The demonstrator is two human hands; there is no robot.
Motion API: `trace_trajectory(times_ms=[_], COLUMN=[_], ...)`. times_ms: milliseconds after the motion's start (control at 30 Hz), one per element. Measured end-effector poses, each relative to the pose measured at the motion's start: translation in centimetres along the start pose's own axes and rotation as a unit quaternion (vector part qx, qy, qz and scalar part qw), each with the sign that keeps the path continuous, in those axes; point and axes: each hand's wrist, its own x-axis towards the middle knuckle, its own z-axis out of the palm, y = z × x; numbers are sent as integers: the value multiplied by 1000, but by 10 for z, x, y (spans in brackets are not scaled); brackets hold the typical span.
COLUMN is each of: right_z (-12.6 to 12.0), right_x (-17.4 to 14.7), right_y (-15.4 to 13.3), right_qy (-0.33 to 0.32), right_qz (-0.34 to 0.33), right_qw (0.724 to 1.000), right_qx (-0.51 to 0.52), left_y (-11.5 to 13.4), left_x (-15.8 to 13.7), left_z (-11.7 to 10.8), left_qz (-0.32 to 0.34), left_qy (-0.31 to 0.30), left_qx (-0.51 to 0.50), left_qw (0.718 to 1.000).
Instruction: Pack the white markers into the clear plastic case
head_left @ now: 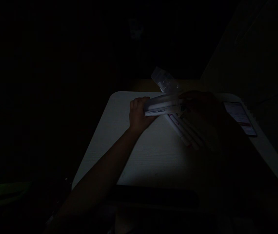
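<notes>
My left hand [139, 112] is wrapped around the left end of a whitish, slim pack [162, 105] with dark print along its front edge. The pack seems to be in clear plastic and is held above the table. At its right end, the fingers of my right hand [197, 100] close on the edge, though deep shadow hides most of that hand. Behind the pack a clear plastic bag [165, 79] sticks up. Below it lie several white, pen-like sticks [180, 130] with reddish markings, partly covered by the pack and shadow.
A pale table [109, 139] with rounded corners carries everything. Near its right edge lies a phone [240, 118] with a lit screen. A dark bar [153, 195] runs along the near edge. Something green [6, 193] shows at lower left. The surroundings are very dark.
</notes>
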Motion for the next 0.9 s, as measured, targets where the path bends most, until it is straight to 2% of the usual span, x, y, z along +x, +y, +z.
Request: trace_trajectory(times_ms=[100, 267, 567, 700, 767, 900], right_z=[0, -1, 0, 0, -1, -6], right_x=[0, 1, 1, 1, 1, 1], right_y=[-2, -5, 3, 9, 11, 14], right_qy=[-3, -6, -1, 0, 17, 92], right_qz=[-6, 21, 6, -27, -37, -33], right_qw=[1000, 1000, 1000, 1000, 999, 995], right_qx=[10, -6, -5, 11, 16, 14], left_y=[-1, 0, 0, 0, 0, 0], left_x=[0, 0, 0, -1, -1, -1], left_z=[0, 0, 0, 1, 1, 1], left_qz=[0, -5, -12, -17, -21, -18], left_qy=[1, 0, 2, -5, -9, -4], left_qx=[-2, -12, 0, 4, 7, -2], left_qw=[1000, 1000, 1000, 1000, 1000, 1000])
